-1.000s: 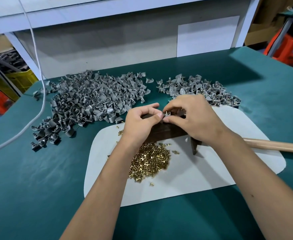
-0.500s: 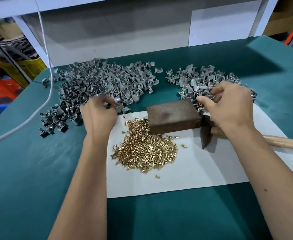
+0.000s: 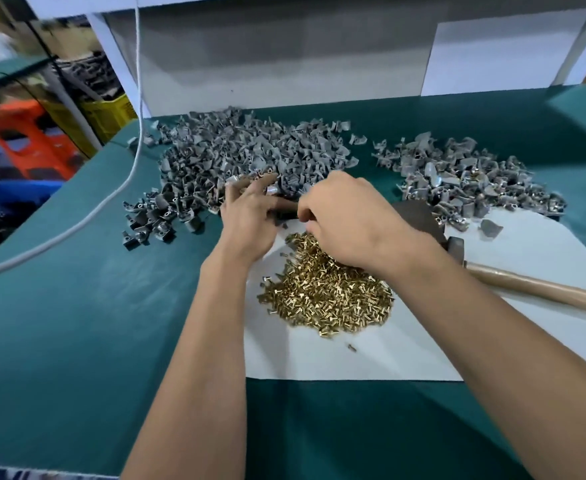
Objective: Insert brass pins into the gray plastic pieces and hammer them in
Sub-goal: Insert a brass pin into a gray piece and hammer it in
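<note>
left hand at gray pieces | right hand over brass pins (grasp hidden)

Two bare forearms, left hand, right hand, no sleeves

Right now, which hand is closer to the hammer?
Right. The right hand sits over the brass pins, just beside the hammer; the left hand is farther off, at the big gray pile.

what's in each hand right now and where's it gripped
The left hand pinches a gray plastic piece at its fingertips. The right hand's fingers are hidden; cannot tell.
</note>
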